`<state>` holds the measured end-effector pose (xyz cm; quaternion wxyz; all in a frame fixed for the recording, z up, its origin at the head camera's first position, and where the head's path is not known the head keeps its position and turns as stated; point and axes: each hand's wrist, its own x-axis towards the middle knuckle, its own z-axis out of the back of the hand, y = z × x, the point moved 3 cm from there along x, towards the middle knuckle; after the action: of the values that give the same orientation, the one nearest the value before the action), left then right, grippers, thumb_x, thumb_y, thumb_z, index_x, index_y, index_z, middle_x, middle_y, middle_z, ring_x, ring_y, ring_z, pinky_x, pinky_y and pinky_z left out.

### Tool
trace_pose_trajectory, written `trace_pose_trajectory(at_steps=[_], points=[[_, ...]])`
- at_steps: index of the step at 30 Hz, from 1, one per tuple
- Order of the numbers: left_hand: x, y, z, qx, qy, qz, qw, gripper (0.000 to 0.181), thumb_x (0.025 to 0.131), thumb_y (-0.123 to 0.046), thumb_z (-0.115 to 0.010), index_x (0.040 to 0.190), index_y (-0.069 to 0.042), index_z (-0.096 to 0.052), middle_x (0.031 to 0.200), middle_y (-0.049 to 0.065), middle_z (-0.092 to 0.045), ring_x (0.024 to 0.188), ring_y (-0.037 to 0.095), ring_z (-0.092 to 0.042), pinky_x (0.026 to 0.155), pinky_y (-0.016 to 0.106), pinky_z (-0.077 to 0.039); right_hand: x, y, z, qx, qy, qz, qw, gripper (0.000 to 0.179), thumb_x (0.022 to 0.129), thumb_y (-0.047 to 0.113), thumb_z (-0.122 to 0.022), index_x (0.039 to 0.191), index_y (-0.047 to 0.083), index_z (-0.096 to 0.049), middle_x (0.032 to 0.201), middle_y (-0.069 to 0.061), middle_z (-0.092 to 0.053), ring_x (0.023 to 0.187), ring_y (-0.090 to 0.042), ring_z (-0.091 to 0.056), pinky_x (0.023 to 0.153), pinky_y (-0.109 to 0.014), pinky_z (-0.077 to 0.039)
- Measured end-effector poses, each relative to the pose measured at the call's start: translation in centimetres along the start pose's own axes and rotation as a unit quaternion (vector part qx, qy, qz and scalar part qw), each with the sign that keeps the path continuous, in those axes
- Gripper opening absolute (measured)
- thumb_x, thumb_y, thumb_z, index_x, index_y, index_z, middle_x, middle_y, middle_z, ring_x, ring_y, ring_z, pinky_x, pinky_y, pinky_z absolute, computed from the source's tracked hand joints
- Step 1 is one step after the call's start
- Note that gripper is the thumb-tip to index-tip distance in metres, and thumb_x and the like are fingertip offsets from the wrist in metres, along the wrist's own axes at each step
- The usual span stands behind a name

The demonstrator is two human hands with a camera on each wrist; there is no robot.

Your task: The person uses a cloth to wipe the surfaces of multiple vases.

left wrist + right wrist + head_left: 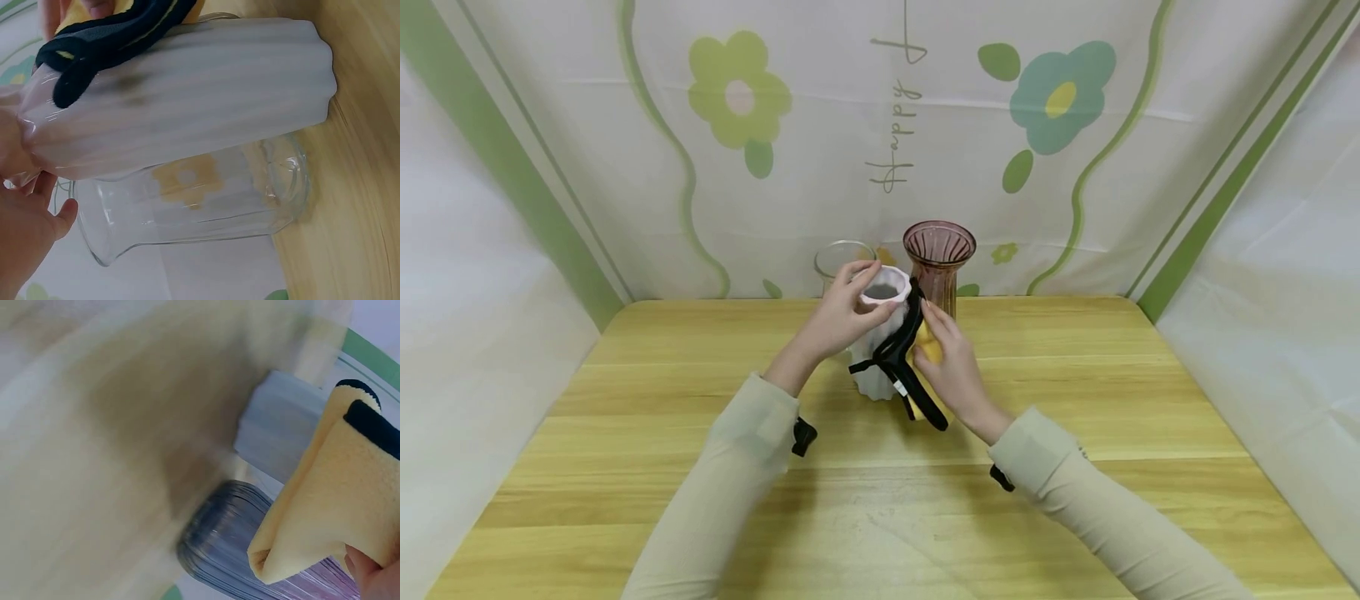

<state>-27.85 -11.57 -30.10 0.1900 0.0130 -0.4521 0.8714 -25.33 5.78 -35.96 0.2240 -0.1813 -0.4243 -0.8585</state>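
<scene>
In the head view my left hand (831, 325) grips the top of a white fluted vase (874, 383), thumb and fingers around its rim. The vase stands on the wooden table; the left wrist view shows its glossy ribbed side (231, 94). My right hand (957, 375) pinches a folded yellow cloth with dark edging (931, 346) against the vase's right side. In the right wrist view the cloth (331, 494) hangs in a fold from the fingers, partly covering the vase behind it.
Behind on the right stands a purple-pink flared glass vase (938, 254). A clear glass vase (187, 212) is just behind the white one on the left. Right behind the wooden table (662, 400) hangs a flower-printed curtain (820, 150).
</scene>
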Motion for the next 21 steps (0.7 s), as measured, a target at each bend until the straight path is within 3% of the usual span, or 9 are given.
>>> trace_pose_trajectory(at_steps=[4, 9, 12, 21], points=[[-0.1, 0.2, -0.1, -0.010, -0.001, -0.005, 0.9999, 0.074, 0.092, -0.030, -0.061, 0.152, -0.008, -0.023, 0.156, 0.012, -0.021, 0.118, 0.029, -0.052, 0.095, 0.037, -0.052, -0.8, -0.9, -0.8, -0.004, 0.023, -0.027, 0.9994, 0.064, 0.085, -0.001, -0.062, 0.145, 0.000, -0.038, 0.145, -0.025, -0.041, 0.131, -0.043, -0.044, 0.105, -0.053, -0.041], [-0.2, 0.2, -0.2, 0.000, -0.010, 0.000, 0.9999, 0.074, 0.092, -0.034, -0.060, 0.152, -0.011, -0.025, 0.157, 0.014, -0.015, 0.137, 0.034, -0.031, 0.101, 0.044, -0.048, -1.8, -2.3, -1.9, -0.028, 0.055, -0.058, 0.9964, 0.065, 0.087, 0.001, -0.062, 0.146, 0.004, -0.037, 0.146, -0.024, -0.041, 0.127, -0.042, -0.047, 0.100, -0.052, -0.045], [-0.2, 0.1, -0.2, 0.009, -0.013, -0.002, 0.9999, 0.072, 0.093, -0.035, -0.059, 0.152, -0.011, -0.024, 0.155, 0.017, -0.012, 0.139, 0.035, -0.025, 0.103, 0.046, -0.046, -2.2, -2.8, -2.2, -0.039, 0.060, -0.059, 0.9957, 0.064, 0.086, 0.001, -0.063, 0.146, 0.003, -0.038, 0.144, -0.025, -0.043, 0.125, -0.043, -0.049, 0.098, -0.053, -0.047], [-0.3, -0.1, 0.2, 0.050, -0.013, -0.023, 0.9984, 0.073, 0.095, -0.039, -0.056, 0.151, -0.006, -0.024, 0.153, 0.018, -0.022, 0.123, 0.033, -0.045, 0.097, 0.044, -0.049, -1.7, -2.3, -1.8, -0.021, 0.041, -0.049, 0.9977, 0.066, 0.086, 0.000, -0.063, 0.146, 0.003, -0.036, 0.146, -0.026, -0.039, 0.127, -0.043, -0.048, 0.100, -0.052, -0.046]])
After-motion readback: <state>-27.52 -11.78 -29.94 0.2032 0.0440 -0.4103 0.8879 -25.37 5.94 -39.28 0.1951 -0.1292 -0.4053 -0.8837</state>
